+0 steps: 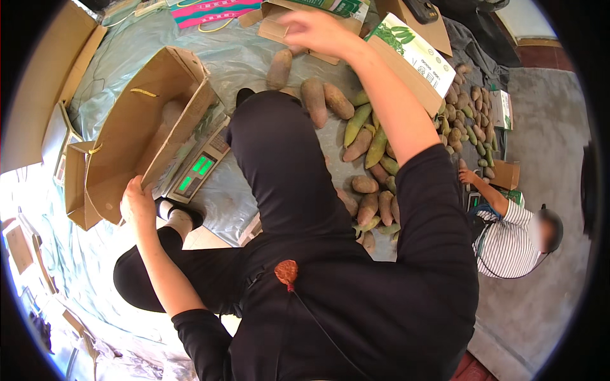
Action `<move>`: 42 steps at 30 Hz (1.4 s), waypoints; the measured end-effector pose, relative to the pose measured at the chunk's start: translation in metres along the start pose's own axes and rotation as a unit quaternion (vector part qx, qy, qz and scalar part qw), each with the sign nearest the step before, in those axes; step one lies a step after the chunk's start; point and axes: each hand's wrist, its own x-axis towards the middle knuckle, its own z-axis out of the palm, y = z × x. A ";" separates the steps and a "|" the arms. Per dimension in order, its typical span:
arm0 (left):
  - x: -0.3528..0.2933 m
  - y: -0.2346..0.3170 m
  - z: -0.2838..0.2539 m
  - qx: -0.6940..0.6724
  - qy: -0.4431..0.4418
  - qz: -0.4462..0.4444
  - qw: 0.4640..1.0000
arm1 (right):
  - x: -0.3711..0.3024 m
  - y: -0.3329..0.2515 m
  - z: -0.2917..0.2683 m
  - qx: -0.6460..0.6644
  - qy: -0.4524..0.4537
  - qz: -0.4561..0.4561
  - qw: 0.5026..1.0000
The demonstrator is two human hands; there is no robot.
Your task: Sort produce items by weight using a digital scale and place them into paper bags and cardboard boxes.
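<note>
My left hand [138, 202] is closed on the near edge of an open cardboard box [121, 143]. The box rests tilted over a scale [197, 174] with a lit green display. Inside it lies a brown, rounded item [168, 117], partly in shadow. My right hand [316, 32] is stretched out at the far side, its fingers apart and somewhat blurred, with nothing visible in them. Just beneath that hand stands a thick brown vegetable [279, 70], tuber-like, its exact kind unclear. Two similar brown vegetables [313, 101] lie close by.
Green and brown long vegetables [375, 143] lie heaped right of my knee. A white printed carton [413, 60] stands behind them, with a pink-and-green box [213, 11] at the far edge. At the right, a person in a striped shirt [508, 244] reaches toward another heap [470, 114].
</note>
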 end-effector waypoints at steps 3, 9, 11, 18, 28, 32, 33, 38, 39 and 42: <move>0.001 0.004 -0.007 -0.010 -0.021 -0.020 1.000 | -0.082 0.106 -0.008 -0.095 0.060 0.128 0.985; 0.006 0.009 -0.002 -0.041 -0.026 -0.017 0.999 | -0.245 0.235 -0.002 -0.256 0.041 0.388 0.884; 0.003 -0.005 0.005 -0.042 -0.014 -0.022 0.999 | -0.270 0.256 0.008 -0.248 0.066 0.411 0.875; 0.004 -0.004 0.004 -0.057 -0.014 -0.037 0.998 | -0.287 0.283 0.018 -0.185 0.034 0.522 0.832; 0.002 0.011 -0.005 -0.064 -0.016 -0.045 0.997 | -0.287 0.310 0.044 -0.196 -0.008 0.584 0.788; -0.003 0.003 -0.003 -0.050 -0.002 -0.041 0.998 | -0.274 0.278 0.043 -0.220 0.020 0.589 0.778; -0.002 0.002 -0.001 -0.053 -0.003 -0.032 0.998 | -0.273 0.272 0.043 -0.220 0.018 0.583 0.782; 0.004 0.010 -0.002 -0.039 -0.010 -0.026 0.999 | -0.292 0.271 0.045 -0.195 0.078 0.570 0.794; 0.001 0.010 -0.003 -0.031 -0.013 -0.029 0.999 | -0.291 0.265 0.048 -0.194 0.091 0.561 0.800; -0.003 0.007 -0.004 -0.017 -0.008 -0.030 0.999 | -0.296 0.239 0.052 -0.179 0.093 0.522 0.829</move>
